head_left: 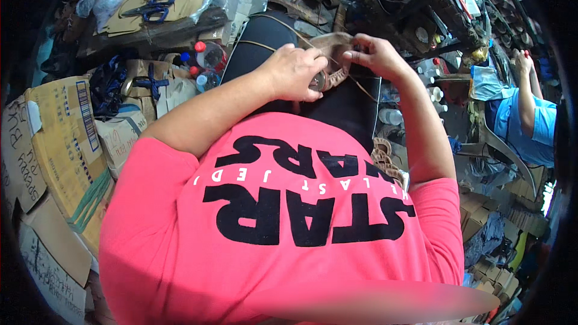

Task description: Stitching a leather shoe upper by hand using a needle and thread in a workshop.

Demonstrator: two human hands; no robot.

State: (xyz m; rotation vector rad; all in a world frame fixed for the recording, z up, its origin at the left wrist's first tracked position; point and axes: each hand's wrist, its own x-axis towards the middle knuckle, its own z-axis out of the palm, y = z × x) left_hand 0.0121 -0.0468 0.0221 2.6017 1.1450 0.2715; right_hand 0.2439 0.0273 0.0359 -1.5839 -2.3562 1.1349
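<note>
A brown leather piece (332, 41), which looks like a woven shoe upper, rests over my dark-trousered lap between my hands. My left hand (294, 73) is closed on its left side, next to a small round dark thing (317, 81) that I cannot make out. At the far right edge of the leather, my right hand (376, 57) pinches it between thumb and fingers. A thin tan cord (256, 44) runs across my left thigh toward the leather. The fingertips are partly hidden behind the leather.
Blue-handled scissors (158, 8) lie on cardboard at the far left. Plastic bottles (211, 55) stand beside my left leg, and cardboard boxes (60, 138) are stacked at left. Brown woven leather pieces (385, 155) lie by my right hip. A co-worker in blue (522, 117) sits at right.
</note>
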